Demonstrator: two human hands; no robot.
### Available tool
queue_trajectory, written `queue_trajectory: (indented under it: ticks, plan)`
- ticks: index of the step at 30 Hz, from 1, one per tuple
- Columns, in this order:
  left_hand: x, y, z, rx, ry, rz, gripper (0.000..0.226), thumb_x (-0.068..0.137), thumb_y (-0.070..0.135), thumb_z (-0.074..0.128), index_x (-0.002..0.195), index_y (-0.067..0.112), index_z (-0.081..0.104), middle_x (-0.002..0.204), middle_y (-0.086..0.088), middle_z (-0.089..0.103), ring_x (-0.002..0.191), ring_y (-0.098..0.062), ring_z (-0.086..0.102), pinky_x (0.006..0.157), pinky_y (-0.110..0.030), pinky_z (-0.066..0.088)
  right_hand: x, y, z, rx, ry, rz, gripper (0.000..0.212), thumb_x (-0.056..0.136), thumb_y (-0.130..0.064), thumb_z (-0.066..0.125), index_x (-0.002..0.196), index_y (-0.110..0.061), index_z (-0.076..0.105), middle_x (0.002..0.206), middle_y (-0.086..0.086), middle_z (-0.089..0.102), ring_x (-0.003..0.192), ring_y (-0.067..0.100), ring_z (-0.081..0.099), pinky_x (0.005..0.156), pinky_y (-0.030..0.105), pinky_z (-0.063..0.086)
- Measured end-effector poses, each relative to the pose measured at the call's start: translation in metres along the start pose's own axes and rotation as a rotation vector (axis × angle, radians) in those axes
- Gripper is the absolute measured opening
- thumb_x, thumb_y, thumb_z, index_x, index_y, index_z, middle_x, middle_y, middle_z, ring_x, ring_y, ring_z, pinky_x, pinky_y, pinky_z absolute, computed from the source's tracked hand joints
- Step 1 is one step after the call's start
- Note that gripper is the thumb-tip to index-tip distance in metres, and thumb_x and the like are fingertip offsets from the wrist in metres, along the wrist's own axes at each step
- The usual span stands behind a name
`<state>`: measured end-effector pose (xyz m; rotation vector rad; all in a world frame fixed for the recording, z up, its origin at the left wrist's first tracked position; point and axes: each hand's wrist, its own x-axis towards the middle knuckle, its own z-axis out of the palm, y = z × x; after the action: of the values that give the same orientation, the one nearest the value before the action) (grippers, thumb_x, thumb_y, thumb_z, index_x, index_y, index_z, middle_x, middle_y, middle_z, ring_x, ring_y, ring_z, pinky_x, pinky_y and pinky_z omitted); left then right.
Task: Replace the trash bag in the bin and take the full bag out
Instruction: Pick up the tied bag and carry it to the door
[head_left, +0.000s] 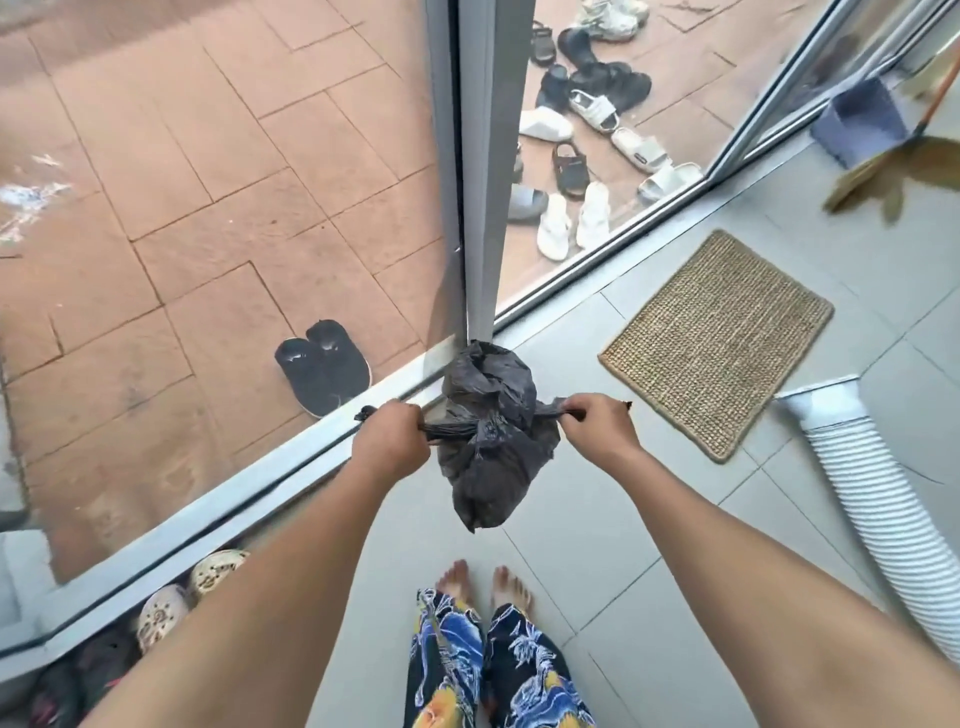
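A small full black trash bag (488, 441) hangs in the air in front of me, above the grey tiled floor near the sliding-door threshold. My left hand (390, 440) is shut on one twisted black tail of the bag's mouth, pulled out to the left. My right hand (597, 425) is shut on the other tail, pulled out to the right. The two tails cross in a knot at the bag's top. No bin is in view.
The door frame post (475, 171) and its sill track (311, 447) stand just ahead. Black shoes (323, 368) lie outside on brown paving, with several sandals (576, 156) further off. A woven mat (717, 343), a white ribbed hose (878, 504) and a broom (883, 171) lie to the right.
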<state>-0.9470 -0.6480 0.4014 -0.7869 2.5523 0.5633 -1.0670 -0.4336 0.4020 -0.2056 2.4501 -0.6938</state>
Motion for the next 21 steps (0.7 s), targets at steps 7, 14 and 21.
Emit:
queue_trajectory:
  ticks: [7, 14, 21]
  plan:
    - [0.082, -0.034, 0.093, 0.014, -0.03, -0.022, 0.024, 0.079, 0.008, 0.048, 0.089, 0.007, 0.07, 0.092, -0.013, 0.062, 0.087, -0.035, 0.061, 0.071, -0.037, 0.052, 0.086, 0.055, 0.09, -0.029, -0.044, 0.018, 0.034, 0.086, -0.005, 0.046, 0.105, -0.013, 0.073, 0.114, 0.009, 0.07, 0.103, 0.028, 0.063, 0.083, 0.026, 0.048]
    - [0.17, -0.075, 0.195, -0.032, -0.025, -0.019, 0.025, 0.08, 0.008, 0.05, 0.092, 0.009, 0.072, 0.096, -0.013, 0.066, 0.089, -0.035, 0.06, 0.072, -0.035, 0.051, 0.168, 0.114, 0.187, -0.022, -0.045, 0.049, 0.035, 0.086, -0.003, 0.045, 0.105, -0.011, 0.073, 0.113, 0.009, 0.071, 0.103, 0.028, 0.063, 0.086, 0.027, 0.048]
    - [0.22, -0.093, 0.257, -0.028, 0.0, -0.047, 0.023, 0.079, 0.007, 0.049, 0.088, 0.006, 0.07, 0.086, -0.015, 0.063, 0.075, -0.031, 0.051, 0.064, -0.032, 0.042, 0.219, 0.149, 0.244, -0.031, -0.021, 0.028, 0.035, 0.085, -0.005, 0.045, 0.108, -0.011, 0.072, 0.114, 0.013, 0.071, 0.106, 0.032, 0.063, 0.089, 0.031, 0.05]
